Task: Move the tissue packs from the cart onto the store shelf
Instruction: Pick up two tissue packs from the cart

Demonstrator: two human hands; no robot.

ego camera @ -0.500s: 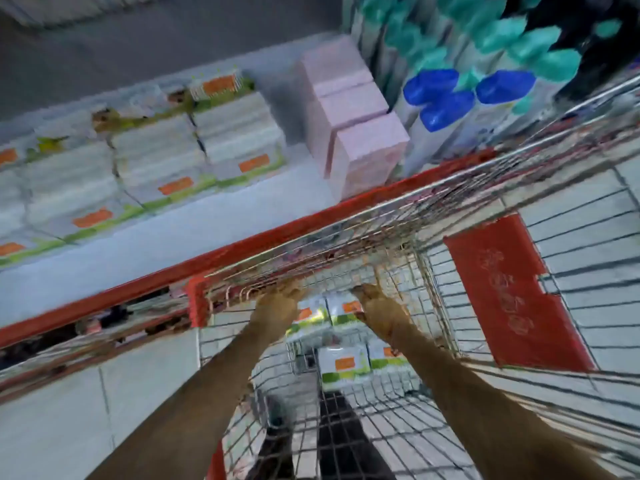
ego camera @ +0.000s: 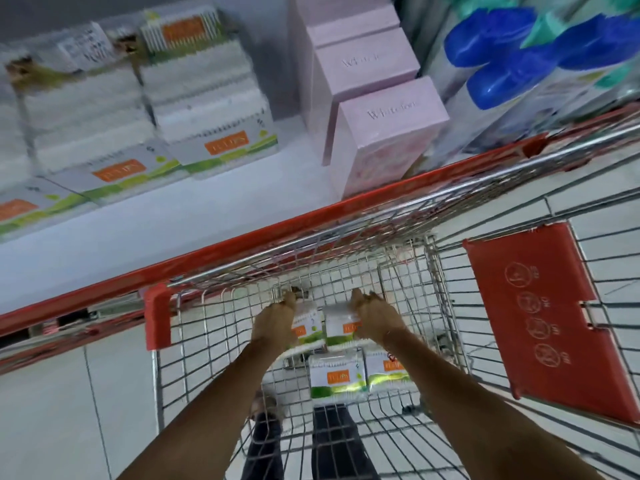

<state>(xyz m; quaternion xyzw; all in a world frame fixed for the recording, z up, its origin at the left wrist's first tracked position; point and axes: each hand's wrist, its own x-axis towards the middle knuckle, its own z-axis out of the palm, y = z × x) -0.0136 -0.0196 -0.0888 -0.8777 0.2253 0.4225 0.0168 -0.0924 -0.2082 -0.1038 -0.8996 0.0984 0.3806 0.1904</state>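
Observation:
Both my arms reach down into the wire cart (ego camera: 207,327). My left hand (ego camera: 277,320) presses on the left side of a white tissue pack with an orange label and green stripe (ego camera: 308,329). My right hand (ego camera: 372,317) lies on the right side of the pack beside it (ego camera: 339,327). The fingers curl over the far edges of these two packs. Two more packs lie nearer to me on the cart floor, one in the middle (ego camera: 334,377) and one to its right (ego camera: 386,370). Stacks of the same tissue packs (ego camera: 214,109) stand on the white shelf (ego camera: 156,220) beyond the cart.
The cart's red rim (ego camera: 311,216) runs along the shelf edge. Pink boxes (ego camera: 384,133) stand on the shelf right of the tissue stacks, then blue-capped bottles (ego camera: 498,81). A red child-seat flap (ego camera: 547,320) hangs on the cart's right side. White floor tiles show below.
The view has moved closer to the shelf and cart. Both hands remain on the two far packs, now gripping their outer sides more fully.

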